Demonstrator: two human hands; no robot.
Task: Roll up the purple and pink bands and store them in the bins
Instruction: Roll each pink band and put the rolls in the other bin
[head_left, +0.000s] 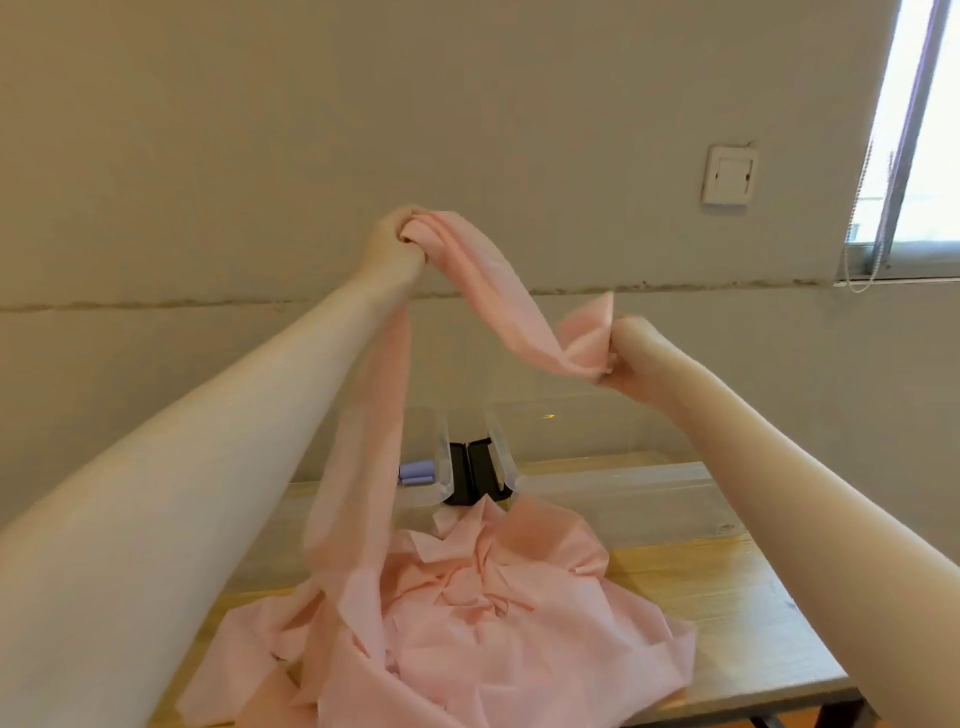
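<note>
A long pink band (483, 270) stretches in the air between both hands. My left hand (392, 241) grips it high up, and the band hangs down from there to a crumpled pink heap (467, 613) on the wooden table. My right hand (631, 358) grips the band's free end, lower and to the right. Two clear plastic bins stand at the back of the table: the left bin (439, 457) holds rolled purple bands (415, 474), and nothing shows inside the right bin (613, 483).
The wooden table (727, 613) ends at the right and near edges. Black latches (475, 475) sit between the two bins. Behind is a plain wall with a white switch plate (730, 175) and a window (914, 130) at the right.
</note>
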